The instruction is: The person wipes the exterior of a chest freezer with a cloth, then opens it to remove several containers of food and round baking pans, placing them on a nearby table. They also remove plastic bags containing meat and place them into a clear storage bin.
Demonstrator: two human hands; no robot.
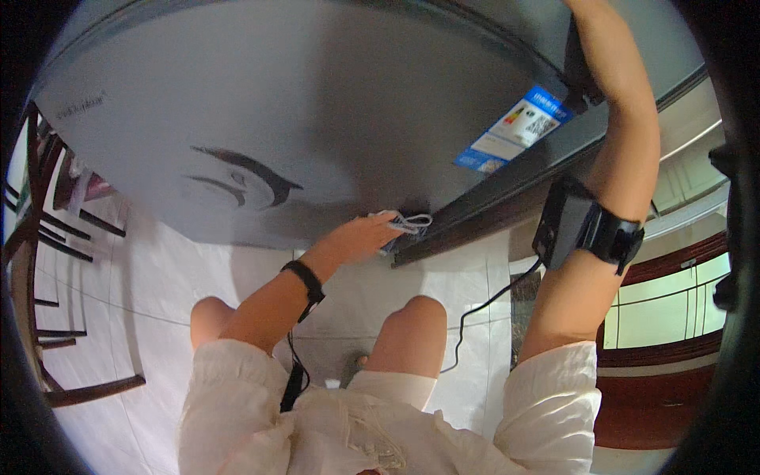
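Observation:
A large grey appliance panel (255, 107), probably a refrigerator's side or door, fills the view before me and carries a dark curved pattern. My left hand (371, 234) presses a grey cloth (409, 222) with a light looped edge against the panel's lower right edge. An energy label (516, 130) in blue and white, bearing writing, is stuck near that edge. My right arm reaches up past the label to the top rim, and my right hand lies beyond the picture. A black strapped device (570, 225) sits on the right forearm.
Dark wooden chair legs (95, 389) stand at the left on the pale tiled floor (160, 332). A black cable (496, 297) hangs from the forearm device. A dark red wooden cabinet (647, 404) is at the right. My knees are just below the panel.

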